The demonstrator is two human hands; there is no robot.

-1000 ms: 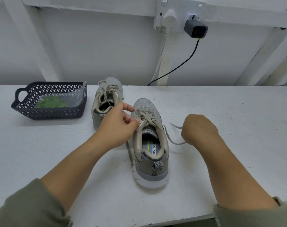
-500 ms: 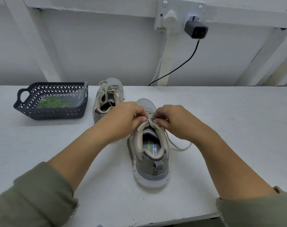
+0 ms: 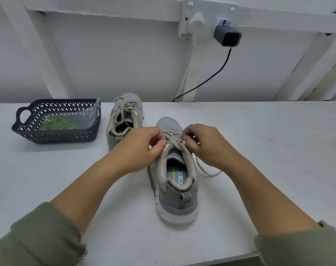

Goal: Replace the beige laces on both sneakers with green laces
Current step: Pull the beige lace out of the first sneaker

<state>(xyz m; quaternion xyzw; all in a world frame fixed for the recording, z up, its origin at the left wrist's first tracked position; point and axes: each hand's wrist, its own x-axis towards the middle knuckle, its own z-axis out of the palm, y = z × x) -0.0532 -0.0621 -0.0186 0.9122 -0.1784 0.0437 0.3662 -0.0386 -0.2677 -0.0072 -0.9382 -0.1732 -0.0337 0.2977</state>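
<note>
Both hands work at the near sneaker (image 3: 176, 191), which stands in the middle of the table (image 3: 259, 150), heel toward the person, toe toward the wall. L hand (image 3: 142, 144) has fingers curled and pinches the beige lace (image 3: 174, 140) at the left side of the upper lacing, thumb side against the collar edge. R hand (image 3: 203, 144) also has fingers curled, fingertips pinching the same lace on the right side, approx. level w/ the left. The lace crosses between the two hands over the tongue; a loose lace end (image 3: 208, 172) trails onto the table to the right of the shoe, under the R wrist. The far sneaker (image 3: 131, 101) stands just behind and left of the L hand, w/ its own lacing (image 3: 123, 110) threaded and loops lying slack. Further left sits a dark basket (image 3: 56, 138), apart from both shoes, holding the green laces (image 3: 57, 122) in a clear bag. On the wall: socket plate (image 3: 207, 8), grey charger (image 3: 227, 37), black cable (image 3: 211, 77) running down behind the table.
</note>
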